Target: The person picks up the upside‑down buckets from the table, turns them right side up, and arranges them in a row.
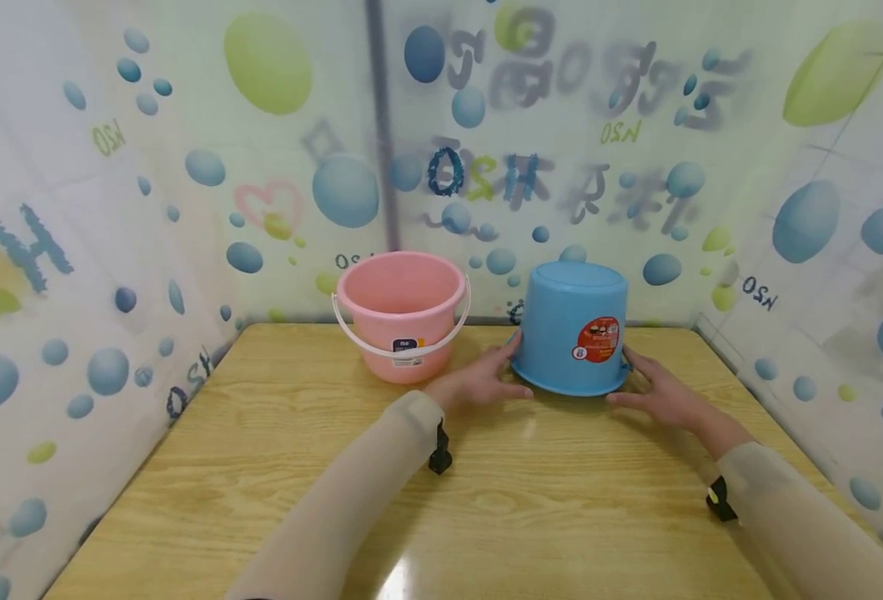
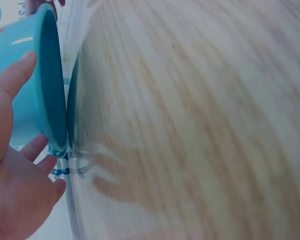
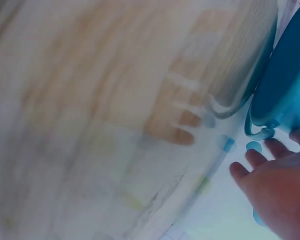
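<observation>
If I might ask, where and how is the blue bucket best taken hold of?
Low at the rim of the blue bucket, left grip from the left, right grip from the right: it is upside down and narrows upward, so a higher hold would likely slip.

A person's left arm (image 1: 351,492), in a long beige sleeve (image 1: 399,433), stretches from the near edge toward the far right. The right arm (image 1: 809,508), sleeved alike, stretches from the near right corner toward the far left. Beyond the cuffs the left hand (image 1: 480,382) and right hand (image 1: 662,396) are bare, turned toward each other with a gap between. Each thumb (image 1: 516,392) lies on the near side, pointing inward; the fingers (image 3: 255,158) reach farther away. Up close, the left thumb stands well apart from the fingers, and the right fingers spread slightly.
</observation>
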Demonstrator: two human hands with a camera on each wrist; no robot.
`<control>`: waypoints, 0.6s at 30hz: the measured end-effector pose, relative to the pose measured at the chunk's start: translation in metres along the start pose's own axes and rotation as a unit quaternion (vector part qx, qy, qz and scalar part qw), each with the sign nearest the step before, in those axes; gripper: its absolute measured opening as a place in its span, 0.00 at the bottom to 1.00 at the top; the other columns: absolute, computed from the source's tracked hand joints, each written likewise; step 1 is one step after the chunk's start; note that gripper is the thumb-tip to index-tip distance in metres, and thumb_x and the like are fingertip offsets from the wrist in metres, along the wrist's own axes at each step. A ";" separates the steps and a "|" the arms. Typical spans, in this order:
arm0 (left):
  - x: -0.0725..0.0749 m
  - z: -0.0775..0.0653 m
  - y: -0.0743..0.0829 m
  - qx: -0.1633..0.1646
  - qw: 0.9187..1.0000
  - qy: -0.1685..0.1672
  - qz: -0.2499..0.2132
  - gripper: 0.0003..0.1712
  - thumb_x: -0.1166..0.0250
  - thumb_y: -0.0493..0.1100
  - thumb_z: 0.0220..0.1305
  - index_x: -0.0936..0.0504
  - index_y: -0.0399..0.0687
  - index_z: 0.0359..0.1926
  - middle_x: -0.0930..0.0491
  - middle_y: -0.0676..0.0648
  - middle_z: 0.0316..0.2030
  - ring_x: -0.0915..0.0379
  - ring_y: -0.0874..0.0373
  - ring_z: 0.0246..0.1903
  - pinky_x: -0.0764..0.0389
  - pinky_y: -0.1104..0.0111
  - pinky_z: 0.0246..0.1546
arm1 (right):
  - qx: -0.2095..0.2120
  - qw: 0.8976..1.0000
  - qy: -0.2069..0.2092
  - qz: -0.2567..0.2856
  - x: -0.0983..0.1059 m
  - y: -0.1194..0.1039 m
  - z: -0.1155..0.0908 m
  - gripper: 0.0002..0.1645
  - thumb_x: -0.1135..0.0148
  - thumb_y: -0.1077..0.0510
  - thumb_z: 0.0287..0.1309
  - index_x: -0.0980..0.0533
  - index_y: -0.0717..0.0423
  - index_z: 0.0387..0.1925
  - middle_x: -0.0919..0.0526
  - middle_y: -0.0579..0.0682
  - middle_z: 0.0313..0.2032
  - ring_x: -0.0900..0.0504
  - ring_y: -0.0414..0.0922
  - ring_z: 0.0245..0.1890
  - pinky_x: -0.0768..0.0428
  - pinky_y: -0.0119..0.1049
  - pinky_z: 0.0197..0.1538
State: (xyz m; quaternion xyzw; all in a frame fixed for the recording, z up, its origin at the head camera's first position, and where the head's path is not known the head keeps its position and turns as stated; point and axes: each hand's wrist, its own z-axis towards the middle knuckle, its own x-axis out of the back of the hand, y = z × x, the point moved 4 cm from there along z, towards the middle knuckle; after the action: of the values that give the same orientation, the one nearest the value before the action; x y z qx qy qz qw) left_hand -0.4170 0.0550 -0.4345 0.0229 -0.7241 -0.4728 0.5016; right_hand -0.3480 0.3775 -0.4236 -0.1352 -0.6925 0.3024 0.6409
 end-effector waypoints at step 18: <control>0.014 -0.015 0.006 -0.034 0.995 0.065 -0.073 0.54 0.37 0.66 0.80 0.63 0.79 0.89 0.54 0.39 0.88 0.53 0.38 0.86 0.40 0.39 0.83 | -0.008 0.998 0.048 0.043 0.012 -0.018 -0.011 0.56 0.36 0.41 0.80 0.57 0.47 0.91 0.51 0.71 0.86 0.50 0.79 0.83 0.43 0.81 0.78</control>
State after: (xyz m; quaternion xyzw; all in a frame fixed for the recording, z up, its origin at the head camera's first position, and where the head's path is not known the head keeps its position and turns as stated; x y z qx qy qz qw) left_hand -0.4100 0.0412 -0.4202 0.0893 -0.6694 -0.5302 0.5127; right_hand -0.3352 0.3733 -0.4032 -0.1843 -0.6571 0.3170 0.6586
